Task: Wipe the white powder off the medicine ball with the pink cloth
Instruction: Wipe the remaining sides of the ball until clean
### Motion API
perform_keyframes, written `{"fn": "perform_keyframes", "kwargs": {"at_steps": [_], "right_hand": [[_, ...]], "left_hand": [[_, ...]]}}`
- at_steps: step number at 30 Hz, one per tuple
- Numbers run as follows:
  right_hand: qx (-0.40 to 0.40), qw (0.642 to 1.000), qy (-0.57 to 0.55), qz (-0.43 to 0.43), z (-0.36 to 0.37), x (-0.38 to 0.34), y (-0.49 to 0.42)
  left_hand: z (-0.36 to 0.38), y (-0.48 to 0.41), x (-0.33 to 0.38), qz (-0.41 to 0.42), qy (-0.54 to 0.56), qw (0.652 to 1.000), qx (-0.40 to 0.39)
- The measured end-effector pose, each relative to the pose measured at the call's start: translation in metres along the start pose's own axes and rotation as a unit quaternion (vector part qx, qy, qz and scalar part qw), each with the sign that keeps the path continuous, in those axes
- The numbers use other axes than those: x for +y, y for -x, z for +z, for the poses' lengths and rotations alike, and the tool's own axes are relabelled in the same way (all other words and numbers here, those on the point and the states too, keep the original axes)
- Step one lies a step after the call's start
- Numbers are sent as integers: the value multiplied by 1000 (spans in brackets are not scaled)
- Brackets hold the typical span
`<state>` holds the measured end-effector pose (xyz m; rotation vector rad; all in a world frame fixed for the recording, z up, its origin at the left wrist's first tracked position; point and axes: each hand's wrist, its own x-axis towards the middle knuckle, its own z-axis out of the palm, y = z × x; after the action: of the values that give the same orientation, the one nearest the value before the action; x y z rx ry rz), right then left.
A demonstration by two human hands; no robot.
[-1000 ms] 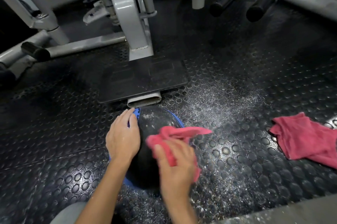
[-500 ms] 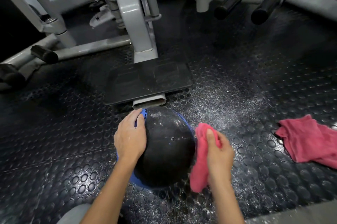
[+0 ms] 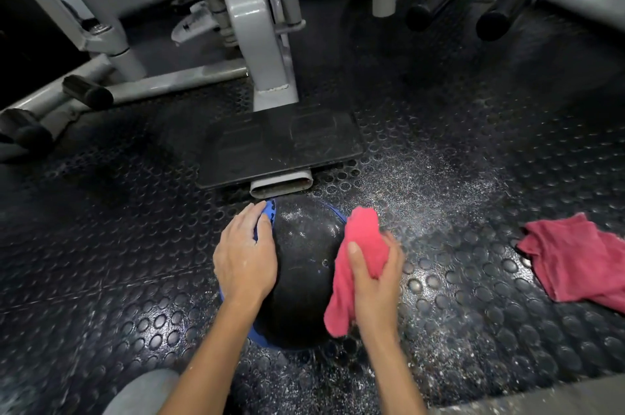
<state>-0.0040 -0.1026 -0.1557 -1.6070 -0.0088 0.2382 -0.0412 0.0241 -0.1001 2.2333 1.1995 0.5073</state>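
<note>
Our left hand (image 3: 245, 262) steadies the medicine ball (image 3: 304, 265), fingers flat; our right hand (image 3: 377, 282) grips the pink cloth (image 3: 358, 242), which may gather powder off the floor (image 3: 446, 282).

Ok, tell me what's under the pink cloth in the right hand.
The right flank of the medicine ball, where the right hand holds the pink cloth against it. Whether that patch is clean cannot be seen: the cloth covers it.

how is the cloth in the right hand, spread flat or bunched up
Bunched up. The right hand grips the pink cloth in a wad against the right side of the ball, loose ends hanging out above and below.
</note>
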Motion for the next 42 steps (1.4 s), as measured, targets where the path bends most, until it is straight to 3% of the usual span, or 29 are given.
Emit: {"fn": "perform_keyframes", "kwargs": {"at_steps": [3, 5, 7, 11, 16, 18, 21, 23, 25, 29, 31, 33, 37, 39, 40, 42], "right_hand": [[-3, 986, 46, -158, 22, -13, 19], [4, 948, 111, -297, 36, -17, 29], [39, 926, 140, -348, 39, -8, 25], [120, 975, 1, -189, 27, -5, 11], [152, 987, -50, -12, 10, -9, -7], [157, 987, 3, -42, 18, -14, 4], [108, 971, 80, -197, 41, -25, 37], [99, 955, 113, -257, 41, -21, 37], [138, 962, 77, -222, 29, -14, 24], [182, 982, 9, -54, 6, 3, -1], [195, 980, 21, -26, 0, 6, -8], [197, 978, 52, -53, 3, 0, -5], [120, 961, 107, -226, 28, -17, 32], [110, 956, 125, -243, 25, -13, 29], [117, 967, 112, -195, 18, -11, 21], [120, 990, 77, -22, -3, 14, -5]], "left_hand": [[0, -1, -5, 7, -8, 1000, -8], [-1, -2, -8, 19, -8, 1000, -22], [0, -1, -10, 27, -14, 999, -28], [3, 4, -12, 35, -11, 999, -8], [6, 7, -13, 42, -25, 999, 1], [6, 8, -13, 44, -29, 999, 6], [6, 9, -15, 45, -23, 999, 6], [5, 11, -18, 46, -13, 999, 3], [4, 13, -20, 50, -4, 999, 4], [8, 19, -17, 53, -11, 998, 15], [10, 20, -11, 49, -29, 998, 15], [12, 20, -7, 42, -47, 998, 17], [10, 16, -12, 41, -32, 999, 11], [6, 14, -16, 46, -8, 999, 6], [3, 15, -18, 48, 4, 999, 5], [0, 18, -19, 46, 21, 999, 8]]}}
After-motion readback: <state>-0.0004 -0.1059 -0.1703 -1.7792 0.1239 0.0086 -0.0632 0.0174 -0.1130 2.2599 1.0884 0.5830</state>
